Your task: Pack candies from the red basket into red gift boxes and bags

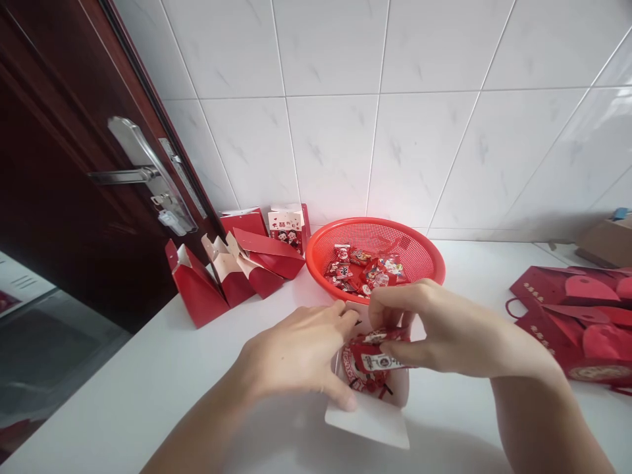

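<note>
My left hand (293, 355) is closed on an open paper box (370, 422), its thumb on the pale near flap and its fingers at the far side. Between the thumb and fingers of my right hand (444, 332) is a red snack packet (378, 361) with a white label, held at the box's opening. Other red wrapped sweets show inside the box, partly covered by the packet. Just behind the box is a red plastic colander (316, 263), with several wrapped sweets (363, 258) lying in it.
Several red folded boxes (197, 289) stand at the left, near a dark door (64, 197) with a metal handle. At the right are red gift bags (557, 322) and a cardboard box (605, 243). A tiled wall (336, 145) rises behind the white table (207, 368).
</note>
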Tool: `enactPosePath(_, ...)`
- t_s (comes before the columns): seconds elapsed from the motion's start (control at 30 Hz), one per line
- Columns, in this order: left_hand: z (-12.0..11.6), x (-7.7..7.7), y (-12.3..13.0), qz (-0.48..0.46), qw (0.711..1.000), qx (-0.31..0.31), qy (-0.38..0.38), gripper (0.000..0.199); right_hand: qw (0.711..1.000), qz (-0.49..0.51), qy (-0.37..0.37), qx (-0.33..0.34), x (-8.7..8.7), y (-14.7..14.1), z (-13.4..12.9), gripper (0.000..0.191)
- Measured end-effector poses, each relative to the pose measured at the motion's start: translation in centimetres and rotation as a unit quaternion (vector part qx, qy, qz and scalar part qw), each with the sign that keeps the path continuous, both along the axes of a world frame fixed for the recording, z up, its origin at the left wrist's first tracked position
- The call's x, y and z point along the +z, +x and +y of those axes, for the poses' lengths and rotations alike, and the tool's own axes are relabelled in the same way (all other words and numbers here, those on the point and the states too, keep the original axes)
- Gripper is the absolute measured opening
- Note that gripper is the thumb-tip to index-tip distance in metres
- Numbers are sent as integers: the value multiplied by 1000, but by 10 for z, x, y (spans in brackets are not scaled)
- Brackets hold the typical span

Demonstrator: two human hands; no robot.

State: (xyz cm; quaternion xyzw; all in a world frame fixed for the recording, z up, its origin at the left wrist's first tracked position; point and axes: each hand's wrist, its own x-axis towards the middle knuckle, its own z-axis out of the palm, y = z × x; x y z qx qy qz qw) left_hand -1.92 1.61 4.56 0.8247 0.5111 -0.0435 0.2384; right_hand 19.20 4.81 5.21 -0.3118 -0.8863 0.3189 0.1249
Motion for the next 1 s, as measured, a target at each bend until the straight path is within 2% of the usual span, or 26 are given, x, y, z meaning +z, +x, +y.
enactPosePath(0.07,1,1,0,-2,1000,5,-30,60,1000,-19,-12,12,-3,-4,0,14)
enactPosePath(0.23,1,1,-2,9,1000,4,-25,62,998,-52,-6,35,-7,-11,3,22)
enactPosePath(0.4,1,1,-1,11,1000,-4,-24,63,998,-50,21,-10,-5,-6,3,8)
enactPosePath(0.53,2,0,-1,23,999,-4,-24,62,998,-47,34,-36,-4,0,1,6)
enactPosePath(0.67,3,-2,-2,24,999,-7,-25,63,995,-74,50,-32,-8,-3,-2,13)
enactPosePath(0.8,3,-3,-2,10,999,7,-31,59,997,-66,48,-2,-13,-11,-4,18)
enactPosePath(1.0,4,-2,-2,7,999,-4,-32,65,996,-54,58,28,-17,-16,-1,33)
